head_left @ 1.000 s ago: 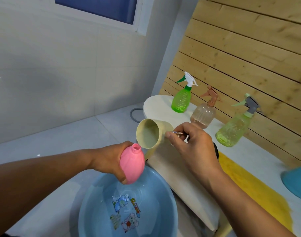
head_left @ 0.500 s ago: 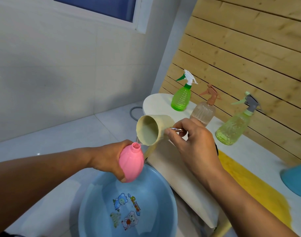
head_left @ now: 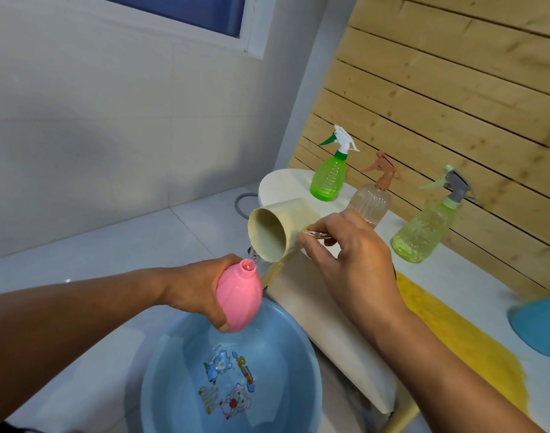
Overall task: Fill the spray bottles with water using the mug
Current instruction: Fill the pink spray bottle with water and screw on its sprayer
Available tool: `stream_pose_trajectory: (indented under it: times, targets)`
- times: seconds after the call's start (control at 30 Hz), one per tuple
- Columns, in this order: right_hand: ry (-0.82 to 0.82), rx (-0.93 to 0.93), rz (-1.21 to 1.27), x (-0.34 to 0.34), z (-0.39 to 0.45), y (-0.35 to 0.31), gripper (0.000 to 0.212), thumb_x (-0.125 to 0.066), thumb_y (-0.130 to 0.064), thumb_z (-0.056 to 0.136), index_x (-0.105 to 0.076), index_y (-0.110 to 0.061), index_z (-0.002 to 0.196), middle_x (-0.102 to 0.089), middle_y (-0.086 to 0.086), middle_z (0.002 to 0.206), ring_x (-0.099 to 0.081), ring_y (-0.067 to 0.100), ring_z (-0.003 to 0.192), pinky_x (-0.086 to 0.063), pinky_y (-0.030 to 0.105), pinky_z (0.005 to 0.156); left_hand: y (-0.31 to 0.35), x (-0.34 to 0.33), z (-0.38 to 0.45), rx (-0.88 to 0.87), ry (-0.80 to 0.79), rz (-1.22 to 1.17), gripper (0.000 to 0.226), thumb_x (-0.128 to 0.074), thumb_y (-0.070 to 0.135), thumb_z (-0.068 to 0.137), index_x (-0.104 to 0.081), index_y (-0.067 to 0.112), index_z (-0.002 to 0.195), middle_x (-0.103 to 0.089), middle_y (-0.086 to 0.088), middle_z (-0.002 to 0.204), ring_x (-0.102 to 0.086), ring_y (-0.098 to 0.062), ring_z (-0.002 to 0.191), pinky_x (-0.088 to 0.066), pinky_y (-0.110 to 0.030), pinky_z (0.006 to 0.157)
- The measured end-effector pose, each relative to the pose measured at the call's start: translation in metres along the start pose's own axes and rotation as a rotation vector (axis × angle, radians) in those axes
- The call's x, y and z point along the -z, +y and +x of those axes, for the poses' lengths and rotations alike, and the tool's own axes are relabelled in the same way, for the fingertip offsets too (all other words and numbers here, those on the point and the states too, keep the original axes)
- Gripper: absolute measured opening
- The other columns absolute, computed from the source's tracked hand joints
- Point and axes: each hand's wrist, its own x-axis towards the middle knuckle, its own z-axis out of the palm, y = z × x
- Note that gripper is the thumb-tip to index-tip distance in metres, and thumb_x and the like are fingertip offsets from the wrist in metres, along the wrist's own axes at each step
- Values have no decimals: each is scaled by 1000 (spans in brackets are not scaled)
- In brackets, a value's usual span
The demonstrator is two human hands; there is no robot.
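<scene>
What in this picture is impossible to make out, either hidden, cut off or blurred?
Head view, the only one:
- How full the pink bottle is: its wall is opaque and the left hand covers one side.
- The mug handle: mostly hidden inside the right hand.
- The blue thing at the right: cut off by the edge and blurred.
- The basin: its near rim is cut off by the bottom edge.

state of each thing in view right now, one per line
pink bottle: uncapped, tilted, gripped by left hand
mug: tipped, pouring water, held by right hand
basin: holds water
green bottle: capped, upright
clear bottle: capped, upright
yellow-green bottle: capped, upright
</scene>
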Motion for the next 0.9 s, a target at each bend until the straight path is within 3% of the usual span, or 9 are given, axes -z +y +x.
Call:
stream_pose_trajectory:
  times: [0.1, 0.3, 0.53, 0.8, 0.9]
  targets:
    - [-3, 26, -27, 1, -1, -1, 18, -70, -37, 93, -69, -19, 92, -59, -3, 90, -59, 20, 84, -50, 42, 71, -1, 0, 0, 0, -3, -4, 104, -102, 36, 56, -40, 45, 139, -56, 17, 130, -58, -11, 121, -62, -32, 90]
    - [34, 120, -96, 0, -3, -1, 16, -69, -34, 94, -69, -18, 94, -60, 0, 91, -59, 23, 83, -50, 40, 69, 1, 0, 0, -3, -3, 0, 102, -101, 29, 61, -39, 41, 140, -54, 17, 129, -57, -9, 120, -59, -22, 84]
    - [83, 243, -194, -1, -6, -1, 17, -69, -30, 96, -67, -14, 90, -59, 3, 90, -57, 28, 83, -47, 40, 67, 1, 0, 0, -1, -2, -3, 104, -101, 30, 59, -38, 40, 141, -54, 17, 129, -57, -10, 119, -60, -23, 84]
    - [149, 410, -359, 4, -12, -13, 16, -69, -30, 97, -71, -16, 89, -61, 1, 88, -53, 25, 72, -40, 33, 53, 4, 1, 0, -12, -3, -8, 103, -101, 32, 59, -40, 41, 141, -55, 16, 130, -57, -11, 121, -61, -29, 89]
    - [116, 334, -330, 1, -13, -13, 17, -67, -34, 98, -69, -19, 90, -61, -1, 88, -56, 24, 73, -40, 32, 52, 4, 1, 0, -11, 0, -8, 104, -102, 33, 58, -40, 41, 141, -56, 16, 130, -58, -10, 120, -61, -29, 90]
